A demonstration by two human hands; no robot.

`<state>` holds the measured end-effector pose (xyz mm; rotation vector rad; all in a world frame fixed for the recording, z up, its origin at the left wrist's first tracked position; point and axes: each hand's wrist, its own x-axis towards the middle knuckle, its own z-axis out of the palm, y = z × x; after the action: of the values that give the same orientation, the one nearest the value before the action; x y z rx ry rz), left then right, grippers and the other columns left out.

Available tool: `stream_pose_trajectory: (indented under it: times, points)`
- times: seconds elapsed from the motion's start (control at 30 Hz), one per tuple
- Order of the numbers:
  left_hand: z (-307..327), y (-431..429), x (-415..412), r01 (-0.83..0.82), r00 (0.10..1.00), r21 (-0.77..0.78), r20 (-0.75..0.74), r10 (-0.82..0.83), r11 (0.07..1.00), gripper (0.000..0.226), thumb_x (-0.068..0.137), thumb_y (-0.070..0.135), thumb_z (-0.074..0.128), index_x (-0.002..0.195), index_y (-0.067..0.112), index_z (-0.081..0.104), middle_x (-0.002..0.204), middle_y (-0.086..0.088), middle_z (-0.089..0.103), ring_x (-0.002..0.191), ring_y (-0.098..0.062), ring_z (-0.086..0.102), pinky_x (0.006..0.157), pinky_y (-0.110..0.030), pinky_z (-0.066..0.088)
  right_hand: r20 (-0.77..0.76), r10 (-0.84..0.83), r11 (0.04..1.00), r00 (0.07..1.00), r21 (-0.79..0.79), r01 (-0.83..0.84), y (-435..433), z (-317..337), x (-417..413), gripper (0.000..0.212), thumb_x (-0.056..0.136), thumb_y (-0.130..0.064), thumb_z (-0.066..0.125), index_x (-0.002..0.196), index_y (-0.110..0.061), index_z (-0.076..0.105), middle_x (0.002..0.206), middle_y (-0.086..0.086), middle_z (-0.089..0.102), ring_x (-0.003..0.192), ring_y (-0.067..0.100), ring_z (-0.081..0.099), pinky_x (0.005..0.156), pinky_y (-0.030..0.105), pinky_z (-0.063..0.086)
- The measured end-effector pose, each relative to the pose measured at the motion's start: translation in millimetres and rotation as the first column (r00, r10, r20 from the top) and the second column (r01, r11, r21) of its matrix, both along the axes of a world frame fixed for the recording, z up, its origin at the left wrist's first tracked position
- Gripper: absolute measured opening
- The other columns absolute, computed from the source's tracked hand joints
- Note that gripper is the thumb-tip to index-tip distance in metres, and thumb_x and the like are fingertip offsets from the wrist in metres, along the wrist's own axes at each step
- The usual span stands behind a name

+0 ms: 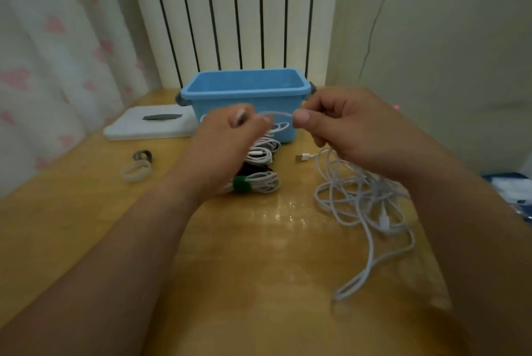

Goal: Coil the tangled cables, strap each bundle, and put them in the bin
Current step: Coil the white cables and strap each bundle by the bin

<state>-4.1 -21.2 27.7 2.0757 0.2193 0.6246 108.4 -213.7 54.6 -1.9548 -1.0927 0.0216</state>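
Note:
A white cable (277,114) stretches between my two hands above the table. My left hand (230,137) grips its end, with the plug poking up by the fingers. My right hand (342,125) pinches the same cable between thumb and finger. From there it drops into a loose white tangle (362,206) at the right, a USB plug (302,157) lying beside it. Below my left hand sit coiled white bundles (260,154), one bound by a green strap (241,183). The blue bin (247,88) stands behind.
Two loose straps lie at the left: a dark one (142,156) and a white one (136,172). A white tissue box (149,122) sits left of the bin. A radiator and curtain stand behind the wooden table (259,255). A dark object (509,191) lies at the right edge.

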Motion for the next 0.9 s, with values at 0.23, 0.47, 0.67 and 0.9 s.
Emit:
stream_pose_trajectory:
  times: [0.23, 0.47, 0.67, 0.9]
  points:
    - [2, 3, 4, 0.127, 0.991, -0.765, 0.118, -0.057, 0.631, 0.043, 0.11, 0.042, 0.049, 0.076, 0.017, 0.054, 0.06, -0.002, 0.037, 0.052, -0.02, 0.047, 0.053, -0.031, 0.052, 0.039, -0.088, 0.994, 0.995, 0.075, 0.085, 15, -8, -6, 0.019, 0.103, -0.04, 0.064, 0.094, -0.027, 0.074, 0.071, -0.004, 0.061, 0.057, 0.003, 0.049, 0.058, 0.027, 0.041]
    - [-2, -8, 9, 0.281, 0.957, -0.773, 0.266, -0.112, 0.569, 0.014, 0.104, 0.028, 0.065, 0.099, 0.016, 0.06, 0.078, 0.001, 0.051, 0.067, -0.011, 0.051, 0.054, -0.023, 0.043, 0.122, -0.092, 0.995, 0.988, 0.04, 0.088, 37, -29, -24, 0.018, 0.102, -0.041, 0.064, 0.087, -0.03, 0.064, 0.07, -0.006, 0.066, 0.066, 0.007, 0.062, 0.06, 0.032, 0.047]
    - [0, -8, 8, 0.251, 0.96, -0.767, 0.276, -0.049, 0.591, 0.026, 0.113, 0.029, 0.05, 0.105, 0.008, 0.061, 0.071, -0.003, 0.058, 0.071, -0.018, 0.066, 0.066, -0.033, 0.058, 0.2, -0.042, 0.988, 0.979, -0.136, 0.071, 38, -29, -30, 0.023, 0.1, -0.044, 0.065, 0.084, -0.027, 0.062, 0.074, -0.007, 0.066, 0.07, 0.008, 0.063, 0.06, 0.032, 0.046]
    - [12, 21, -3, 0.303, 0.919, -0.813, 0.388, 0.075, 0.497, 0.035, 0.116, 0.036, 0.044, 0.088, 0.018, 0.056, 0.062, 0.005, 0.032, 0.05, -0.009, 0.03, 0.046, -0.024, 0.039, 0.379, -0.242, 0.894, 0.893, -0.27, 0.357, -5, 2, 10, 0.009, 0.096, -0.042, 0.07, 0.088, -0.039, 0.068, 0.084, -0.015, 0.065, 0.083, 0.008, 0.063, 0.072, 0.034, 0.05]
